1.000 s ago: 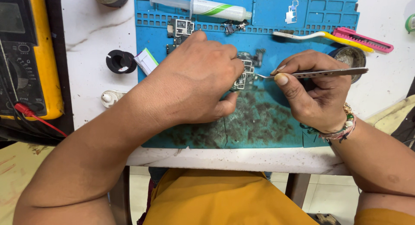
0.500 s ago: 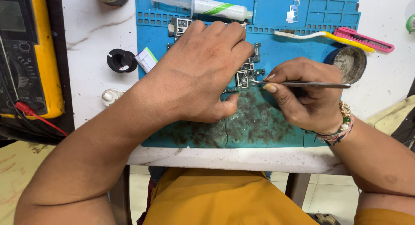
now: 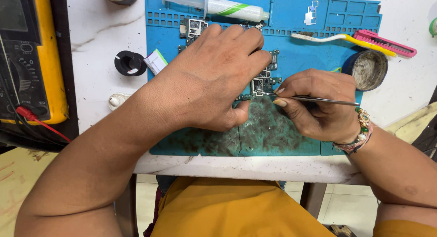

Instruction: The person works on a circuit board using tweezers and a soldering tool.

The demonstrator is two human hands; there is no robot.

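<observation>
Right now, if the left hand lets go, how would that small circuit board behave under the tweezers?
The circuit board looks thin and light, so it would probably skid on the blue mat once the left hand lifts. It looks stiff, not floppy. Its exposed chips seem fragile under the tweezers in the right hand.

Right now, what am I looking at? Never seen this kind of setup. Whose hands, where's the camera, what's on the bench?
There is no machine here: a person works with two bare hands, filmed by one camera worn on the head and looking down.

On the white table lies a blue work mat, stained dark near its front edge. The left hand presses down on a small circuit board. The right hand holds thin metal tweezers, tips at the board.

Around them are a syringe, a yellow toothbrush, a pink tool, a round tin, a black tape roll and, at the left, a yellow multimeter with a red lead.
</observation>
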